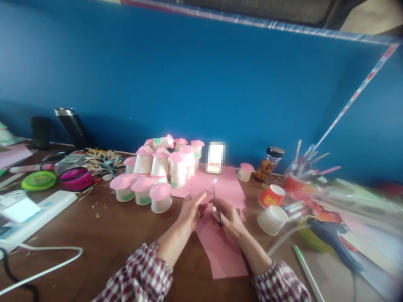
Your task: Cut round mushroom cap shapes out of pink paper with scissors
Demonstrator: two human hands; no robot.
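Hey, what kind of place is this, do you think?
Probably a craft worktable against a blue wall. The right hand holds scissors over pink paper, pink-topped paper cups cluster behind, and a blue glue gun lies to the right.

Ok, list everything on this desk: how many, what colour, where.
capped cups: a dozen or more, white with pink tops, centre back
pink paper: several sheets, under the hands
red cup: one, right of the paper
white cup: one, tipped, beside it
jar: one, black lid, right back
glue gun: one, blue, far right
bowl: one, pink, left
flask: one, black, left back
scissors: one, dark, in the right grip
left hand: open, on the paper
right hand: shut on scissors
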